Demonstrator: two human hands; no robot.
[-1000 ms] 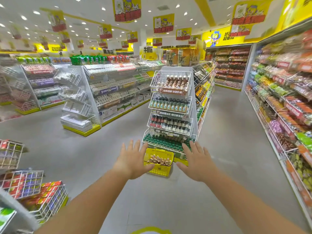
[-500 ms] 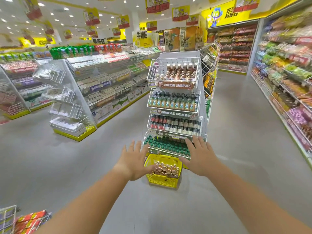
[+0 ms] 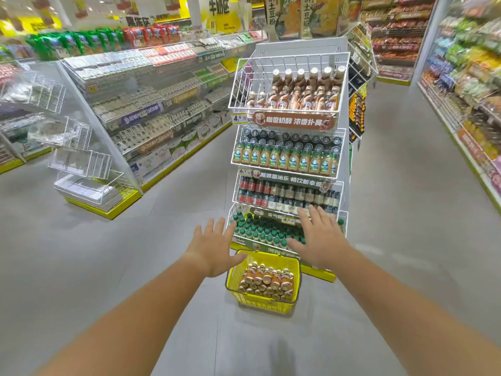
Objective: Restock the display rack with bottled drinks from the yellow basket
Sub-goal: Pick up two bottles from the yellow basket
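A white wire display rack (image 3: 287,137) stands at 12 o'clock on a grey floor (image 3: 406,240), with 4 tilted tiers. The top tier (image 3: 238,85) holds brown bottles bunched to its right, with bare wire at its left. The 2nd tier carries green-labelled bottles with dark caps, the 3rd red, white and dark bottles, and the lowest green-capped bottles (image 3: 257,230).

The yellow basket (image 3: 233,279) sits on the floor just in front of the rack's foot, at 6 o'clock from it. Inside lie bottled drinks (image 3: 267,280) with brown and orange labels, packed close and filling the bottom.

The left hand (image 3: 214,248) is stretched forward, palm down, fingers spread and gripping nothing; it appears above the basket's rim at 10 o'clock. The right hand (image 3: 321,240) is likewise flat and splayed, holding nothing, and overlaps the lowest tier at 1 o'clock from the basket. Whether its fingertips touch the wire, I cannot tell.

Long shelves (image 3: 151,104) of packaged goods run at 10 o'clock, and more stocked shelving (image 3: 466,85) lines the aisle at 2 o'clock.
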